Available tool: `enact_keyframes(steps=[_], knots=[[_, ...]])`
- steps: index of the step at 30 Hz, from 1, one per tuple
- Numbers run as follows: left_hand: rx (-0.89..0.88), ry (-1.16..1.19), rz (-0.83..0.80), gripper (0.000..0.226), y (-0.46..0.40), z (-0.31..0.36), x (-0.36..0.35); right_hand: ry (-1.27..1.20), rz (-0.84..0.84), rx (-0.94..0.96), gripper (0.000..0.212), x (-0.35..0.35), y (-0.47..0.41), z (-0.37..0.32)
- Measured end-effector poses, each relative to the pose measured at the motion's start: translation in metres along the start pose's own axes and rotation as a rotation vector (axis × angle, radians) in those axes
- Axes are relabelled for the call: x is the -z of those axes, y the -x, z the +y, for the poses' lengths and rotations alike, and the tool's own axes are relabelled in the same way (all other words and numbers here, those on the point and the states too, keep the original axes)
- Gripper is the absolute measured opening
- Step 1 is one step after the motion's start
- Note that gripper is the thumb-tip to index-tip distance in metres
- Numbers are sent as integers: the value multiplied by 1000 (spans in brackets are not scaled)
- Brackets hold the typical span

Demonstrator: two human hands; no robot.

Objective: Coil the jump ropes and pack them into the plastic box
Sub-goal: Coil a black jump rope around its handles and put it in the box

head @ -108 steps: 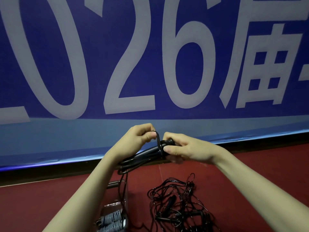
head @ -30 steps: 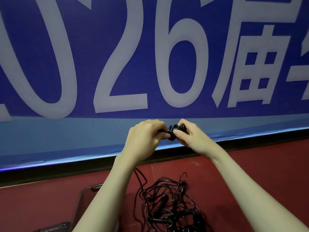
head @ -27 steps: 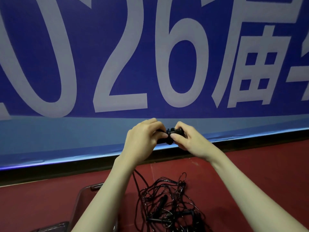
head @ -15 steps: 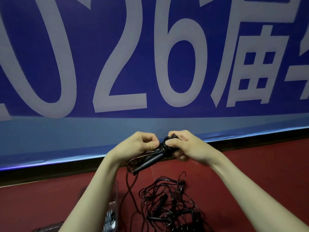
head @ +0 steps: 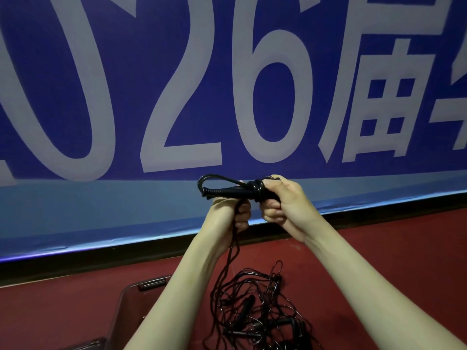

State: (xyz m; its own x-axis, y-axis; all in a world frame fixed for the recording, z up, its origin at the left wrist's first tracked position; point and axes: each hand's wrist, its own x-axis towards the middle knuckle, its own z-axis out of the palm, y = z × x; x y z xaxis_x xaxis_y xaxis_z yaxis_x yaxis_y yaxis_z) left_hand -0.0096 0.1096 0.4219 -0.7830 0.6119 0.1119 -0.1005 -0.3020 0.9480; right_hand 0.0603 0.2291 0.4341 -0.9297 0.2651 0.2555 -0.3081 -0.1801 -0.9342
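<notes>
I hold a black jump rope (head: 228,190) up in front of the banner. Its handles lie sideways, with cord wound round them near my right hand (head: 283,203), which grips that wound end. My left hand (head: 231,213) is curled round the cord just below the handles. A loop of cord sticks out to the left, and a strand hangs from my left fist to the floor. A tangled heap of black ropes (head: 255,309) lies on the red floor below. The clear plastic box (head: 131,299) stands at the lower left, partly hidden by my left forearm.
A big blue banner (head: 177,97) with white characters fills the wall ahead, its dark base (head: 101,258) meeting the red floor (head: 379,248). The floor stretches bare to the right of the rope heap.
Both hands rose with the rope bundle. The handles swung to lie level, a cord loop now pokes out on the left, and my left hand dropped under the handles onto the hanging cord.
</notes>
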Motion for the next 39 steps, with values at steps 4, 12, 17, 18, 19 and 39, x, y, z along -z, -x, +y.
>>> enact_keyframes(steps=[4, 12, 17, 18, 19, 39], knots=[[-59, -161, 88, 27, -1, 0, -12, -15, 98, 57, 21, -3, -3, 3], [-182, -849, 112, 31, 6, -7, -20, -5, 266, 126, 23, 5, -9, 6], [-128, -1149, -84, 23, 11, 6, -12, 489, 281, 269, 29, 22, -10, 15], [-148, -1227, -88, 21, 12, 10, -8, 563, 273, 281, 28, 23, -9, 16], [-183, -1304, -68, 21, 12, 12, -6, 638, 259, 285, 27, 22, -8, 16], [-264, -973, -205, 23, 21, 28, 30, 1009, -167, 130, 35, 12, 20, -25]])
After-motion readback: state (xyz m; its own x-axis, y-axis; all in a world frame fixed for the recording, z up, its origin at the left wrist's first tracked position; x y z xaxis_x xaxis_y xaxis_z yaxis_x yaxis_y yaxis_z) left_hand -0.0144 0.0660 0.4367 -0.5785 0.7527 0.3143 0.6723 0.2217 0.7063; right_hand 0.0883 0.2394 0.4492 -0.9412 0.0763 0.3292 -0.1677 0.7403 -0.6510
